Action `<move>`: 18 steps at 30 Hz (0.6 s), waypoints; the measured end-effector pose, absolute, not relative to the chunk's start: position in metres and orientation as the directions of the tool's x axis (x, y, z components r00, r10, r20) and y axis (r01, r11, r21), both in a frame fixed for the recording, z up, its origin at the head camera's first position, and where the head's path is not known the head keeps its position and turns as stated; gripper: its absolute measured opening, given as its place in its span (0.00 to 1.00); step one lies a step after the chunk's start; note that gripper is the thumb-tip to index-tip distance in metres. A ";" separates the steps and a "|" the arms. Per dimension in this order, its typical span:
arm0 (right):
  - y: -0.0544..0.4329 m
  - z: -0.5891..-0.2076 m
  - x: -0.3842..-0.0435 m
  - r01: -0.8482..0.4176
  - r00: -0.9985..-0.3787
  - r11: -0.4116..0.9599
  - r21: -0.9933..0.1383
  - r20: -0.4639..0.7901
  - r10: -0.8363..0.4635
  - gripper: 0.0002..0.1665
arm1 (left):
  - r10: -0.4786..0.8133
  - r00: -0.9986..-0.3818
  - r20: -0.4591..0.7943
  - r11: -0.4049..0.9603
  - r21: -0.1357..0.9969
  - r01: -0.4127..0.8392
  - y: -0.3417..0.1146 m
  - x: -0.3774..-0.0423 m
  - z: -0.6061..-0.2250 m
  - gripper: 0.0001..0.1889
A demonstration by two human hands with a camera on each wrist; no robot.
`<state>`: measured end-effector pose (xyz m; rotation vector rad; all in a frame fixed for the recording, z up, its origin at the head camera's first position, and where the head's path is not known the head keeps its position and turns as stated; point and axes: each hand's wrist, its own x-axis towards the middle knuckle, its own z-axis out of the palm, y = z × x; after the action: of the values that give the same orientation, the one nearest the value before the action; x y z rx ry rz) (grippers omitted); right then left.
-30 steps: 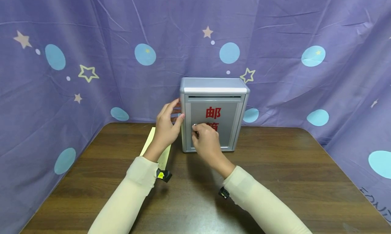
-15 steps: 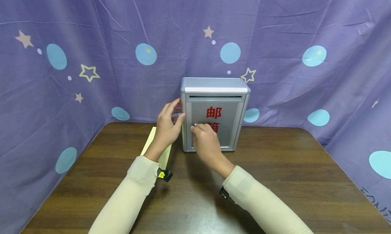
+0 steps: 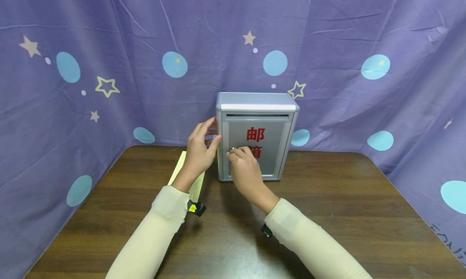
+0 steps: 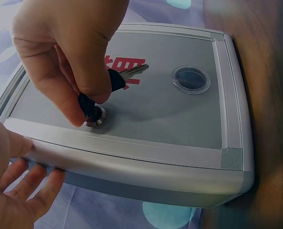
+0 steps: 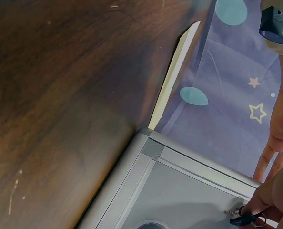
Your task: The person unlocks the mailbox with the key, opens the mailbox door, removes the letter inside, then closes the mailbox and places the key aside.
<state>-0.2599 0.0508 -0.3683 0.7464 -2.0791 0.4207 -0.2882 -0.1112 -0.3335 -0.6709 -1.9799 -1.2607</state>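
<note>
A grey metal mailbox (image 3: 273,149) with red characters stands upright against the curtain. My left hand (image 3: 199,147) rests along its left side, thumb at the front edge and fingers fairly straight on the side wall, as the left wrist view shows. In front of the door, my right hand (image 3: 247,165) pinches the black head of a key (image 4: 86,106) between thumb and fingers. That key sits at the round lock (image 4: 99,117) near the door's left edge. A second black-headed key (image 4: 132,72) hangs beside it, its blade sticking out free.
A pale yellow flat paper item, like an envelope (image 3: 196,188), lies on the wooden table (image 3: 327,214) under the left forearm. The mailbox has a narrow slot (image 3: 256,116) at the top and a round window (image 4: 191,78) low on the door. A purple curtain (image 3: 218,36) hangs close behind.
My right hand has turned a little at the lock, its fingertips shifting slightly left; the dark piece seen below them earlier is now hidden. My left hand and the mailbox keep their places.
</note>
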 end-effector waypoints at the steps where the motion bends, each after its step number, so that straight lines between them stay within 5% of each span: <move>1: 0.051 -0.368 -0.260 -0.645 -0.447 0.764 -0.021 0.821 -0.355 0.07 | 0.062 -0.631 0.773 0.395 0.562 0.727 -0.111 -0.288 -0.333 0.27; 18: 0.054 -0.370 -0.259 -0.671 -0.443 0.740 -0.041 0.822 -0.357 0.17 | 0.067 -0.628 0.775 0.407 0.554 0.727 -0.111 -0.288 -0.333 0.26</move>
<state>-0.2588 0.0540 -0.3697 0.7744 -2.0723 0.4600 -0.2876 -0.1111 -0.3334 -0.6735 -1.9859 -1.2441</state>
